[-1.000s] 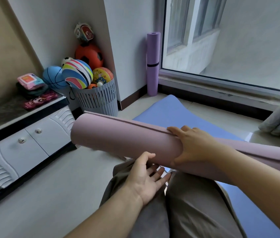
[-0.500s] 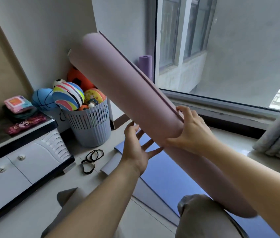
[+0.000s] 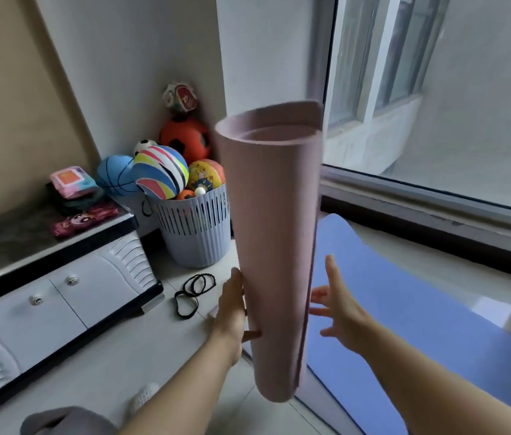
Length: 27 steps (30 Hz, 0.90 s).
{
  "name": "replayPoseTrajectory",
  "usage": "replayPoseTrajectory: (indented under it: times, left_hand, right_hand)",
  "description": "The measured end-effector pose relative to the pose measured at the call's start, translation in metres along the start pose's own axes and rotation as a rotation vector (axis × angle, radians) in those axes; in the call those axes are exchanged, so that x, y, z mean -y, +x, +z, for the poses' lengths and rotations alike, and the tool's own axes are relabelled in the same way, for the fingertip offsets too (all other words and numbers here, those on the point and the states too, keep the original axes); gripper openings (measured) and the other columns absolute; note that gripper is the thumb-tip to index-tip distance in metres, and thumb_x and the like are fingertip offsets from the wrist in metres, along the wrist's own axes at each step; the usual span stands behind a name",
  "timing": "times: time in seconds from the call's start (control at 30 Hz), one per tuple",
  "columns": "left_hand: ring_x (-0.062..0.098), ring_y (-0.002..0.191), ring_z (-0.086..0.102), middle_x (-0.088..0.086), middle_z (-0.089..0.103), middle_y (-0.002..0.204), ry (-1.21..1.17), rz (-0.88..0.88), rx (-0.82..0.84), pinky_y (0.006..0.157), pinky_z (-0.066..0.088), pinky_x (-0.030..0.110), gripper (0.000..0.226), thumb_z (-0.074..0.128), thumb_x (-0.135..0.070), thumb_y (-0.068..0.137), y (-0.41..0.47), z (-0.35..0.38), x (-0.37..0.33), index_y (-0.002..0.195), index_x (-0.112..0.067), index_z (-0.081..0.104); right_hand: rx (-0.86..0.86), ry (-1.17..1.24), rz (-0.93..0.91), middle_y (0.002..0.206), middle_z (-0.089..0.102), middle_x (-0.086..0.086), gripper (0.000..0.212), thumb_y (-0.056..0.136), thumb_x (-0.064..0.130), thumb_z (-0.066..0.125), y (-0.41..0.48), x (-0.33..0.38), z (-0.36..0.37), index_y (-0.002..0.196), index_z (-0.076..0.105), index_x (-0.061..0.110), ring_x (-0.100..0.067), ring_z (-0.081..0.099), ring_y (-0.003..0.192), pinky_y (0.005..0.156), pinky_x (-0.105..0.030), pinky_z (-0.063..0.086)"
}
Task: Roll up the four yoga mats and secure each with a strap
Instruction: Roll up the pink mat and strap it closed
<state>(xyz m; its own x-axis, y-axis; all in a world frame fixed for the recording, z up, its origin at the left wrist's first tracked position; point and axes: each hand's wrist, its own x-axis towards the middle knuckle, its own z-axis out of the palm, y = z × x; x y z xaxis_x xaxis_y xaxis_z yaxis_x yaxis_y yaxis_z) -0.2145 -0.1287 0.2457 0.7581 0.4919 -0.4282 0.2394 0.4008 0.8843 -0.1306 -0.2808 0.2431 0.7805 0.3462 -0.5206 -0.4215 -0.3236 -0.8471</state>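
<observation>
Cabinet (image 3: 59,293) at lower left. Basket (image 3: 196,243) of balls left of centre, black straps (image 3: 194,291) on floor in front of it. Left hand (image 3: 232,312), fingers straight, presses flat against left side of rolled pink mat (image 3: 273,246). Mat stands near upright at frame centre, open end up. Right hand (image 3: 339,312), fingers spread and loose, grasps nothing, just beside mat's right edge; contact unclear. Blue mat (image 3: 405,309) lies flat on floor at right, below window.
</observation>
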Motion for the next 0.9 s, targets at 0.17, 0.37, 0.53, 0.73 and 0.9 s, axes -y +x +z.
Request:
replayPoseTrajectory:
  times: [0.17,0.37,0.53,0.73,0.9]
  left_hand:
    - [0.022,0.103,0.047,-0.003,0.049,0.119,0.189,-0.032,-0.045,0.084,0.047,0.047,0.036,0.022,-0.055,0.099,0.014,-0.016,0.016,0.093,-0.037,0.053]
    - [0.022,0.108,0.048,-0.003,0.05,0.123,0.207,-0.071,-0.088,0.08,0.051,0.048,0.042,0.021,-0.06,0.096,0.033,-0.033,0.022,0.121,-0.038,0.047]
    - [0.009,0.092,0.051,-0.012,0.055,0.105,0.208,0.032,-0.062,0.078,0.05,0.038,0.036,0.034,-0.049,0.096,0.037,-0.049,0.009,0.116,-0.031,0.058]
    - [0.022,0.074,0.056,0.003,0.061,0.089,0.393,0.358,-0.139,0.067,0.043,0.036,0.032,0.043,0.004,0.087,0.033,-0.055,-0.018,0.095,-0.026,0.053]
    - [0.02,0.095,0.061,0.0,0.065,0.101,0.283,0.127,0.016,0.086,0.051,0.039,0.045,0.034,-0.055,0.096,0.007,-0.056,-0.06,0.11,-0.021,0.059]
  right_hand:
    - [0.073,0.154,0.131,0.11,0.067,-0.014,0.088,0.066,0.091,0.027,0.023,-0.029,0.027,0.109,0.055,0.019,-0.031,0.056,0.112,0.104,-0.067,0.028]
    - [0.18,0.129,0.185,0.118,0.062,-0.014,0.087,0.073,0.085,0.035,0.035,-0.025,0.034,0.125,0.05,0.017,-0.029,0.053,0.116,0.102,-0.066,0.03]
    - [0.062,0.064,-0.026,0.139,0.04,0.0,0.057,0.087,0.063,0.046,0.036,-0.012,0.038,0.126,0.046,0.022,-0.019,0.039,0.128,0.105,-0.05,0.034]
    - [0.027,0.016,-0.445,0.12,0.056,-0.008,0.05,0.088,-0.005,0.055,0.039,0.023,0.031,0.13,0.052,0.022,-0.018,0.065,0.086,0.081,-0.032,0.057]
    - [0.22,0.005,-0.268,0.097,0.063,-0.01,0.029,0.096,0.015,0.039,0.012,0.044,0.022,0.109,0.064,0.019,-0.026,0.065,0.078,0.089,-0.047,0.052]
